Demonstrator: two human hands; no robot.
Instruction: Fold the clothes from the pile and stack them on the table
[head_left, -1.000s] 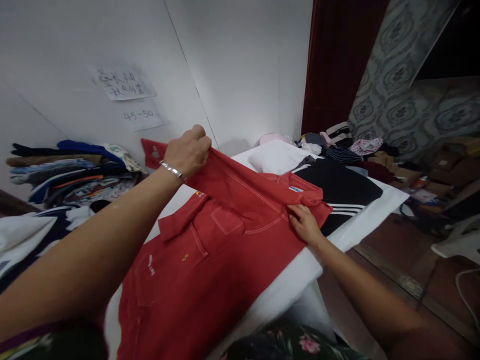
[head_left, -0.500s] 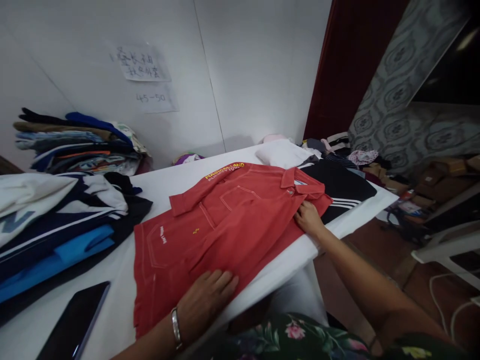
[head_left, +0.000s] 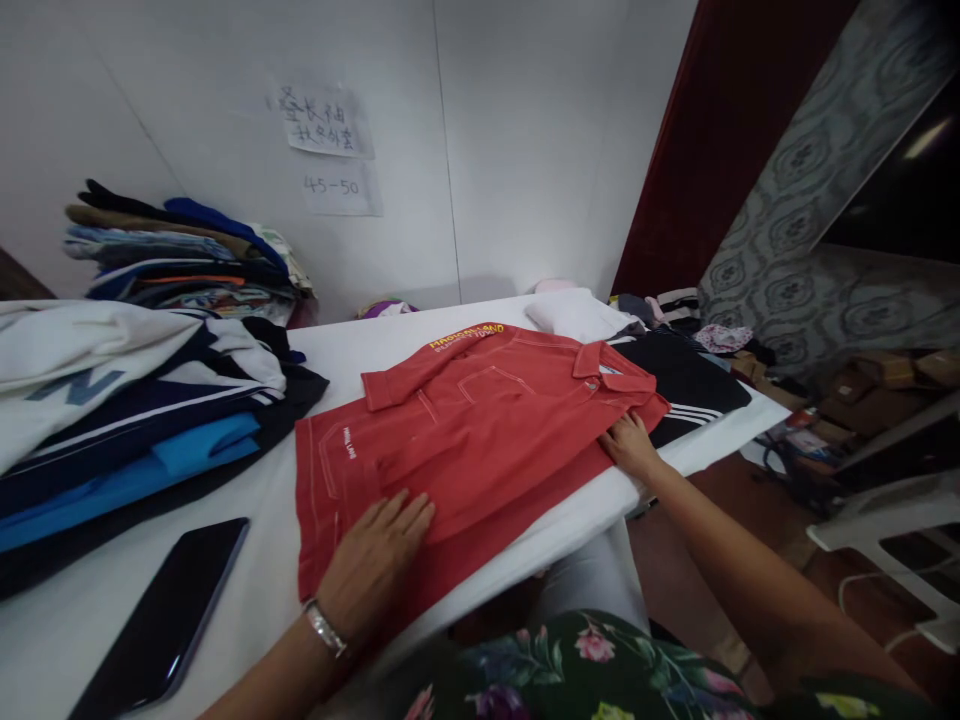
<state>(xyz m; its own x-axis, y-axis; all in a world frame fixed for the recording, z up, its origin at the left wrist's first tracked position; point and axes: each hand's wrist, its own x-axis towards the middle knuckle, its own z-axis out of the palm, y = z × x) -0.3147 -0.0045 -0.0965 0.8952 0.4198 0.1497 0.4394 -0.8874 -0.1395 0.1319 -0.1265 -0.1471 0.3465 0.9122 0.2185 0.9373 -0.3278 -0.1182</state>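
Note:
A red collared jacket with white stitching and yellow lettering lies flat on the white table, one sleeve folded across its front. My left hand, with a silver bracelet on the wrist, presses flat on the jacket's lower part near the table's front edge. My right hand rests on the jacket's shoulder edge just below the collar, fingers spread on the cloth. Neither hand grips the fabric.
A dark phone lies at the table's front left. Folded clothes are piled on the left, with a taller stack against the wall. A black striped garment and loose clothes lie at the right end. White plastic furniture stands on the floor.
My left hand let go of the raised sleeve, which now lies folded over the jacket. It came down onto the jacket's lower part, then slid slightly left. My right hand stayed by the collar.

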